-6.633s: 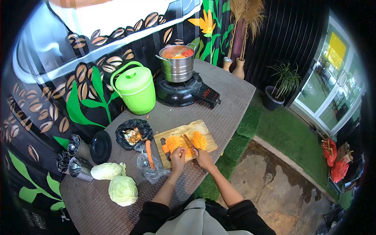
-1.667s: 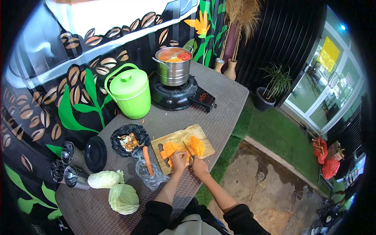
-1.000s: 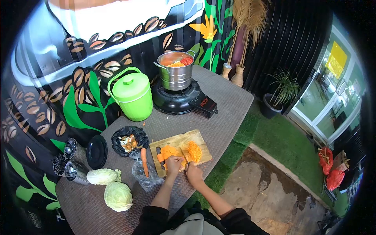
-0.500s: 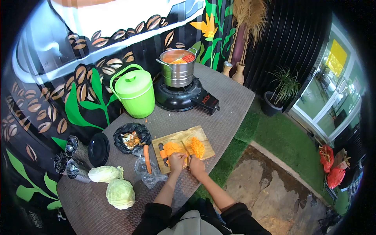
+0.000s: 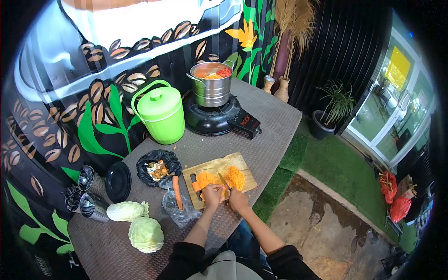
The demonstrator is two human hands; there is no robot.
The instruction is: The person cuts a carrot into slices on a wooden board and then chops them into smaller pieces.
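Observation:
On the wooden cutting board (image 5: pixel 200 171), orange carrot slices (image 5: pixel 205 179) lie at the left and a heap of finely cut carrot (image 5: pixel 236 178) at the right. My right hand (image 5: pixel 239 201) is closed round the handle of a knife (image 5: pixel 222 181), whose blade points up and left between them. My left hand (image 5: pixel 214 194) is pinched on carrot pieces at the board's near edge. A second dark-handled tool (image 5: pixel 193 178) lies by the slices, partly hidden. Left of the board, a whole carrot (image 5: pixel 177 192) rests on a clear plastic bag (image 5: pixel 182 213).
Two cabbages (image 5: pixel 146 234) (image 5: pixel 127 211) and a black bag of peelings (image 5: pixel 158 169) are at the left. Behind stand a green container (image 5: pixel 164 116) and a pot (image 5: pixel 211 88) on a black stove (image 5: pixel 212 117). Utensil holders (image 5: pixel 94 206) and black plates (image 5: pixel 118 181) stand far left.
The knife blade has tilted and moved slightly rightward, while my right hand has shifted a little right and down. The whole view has shifted slightly.

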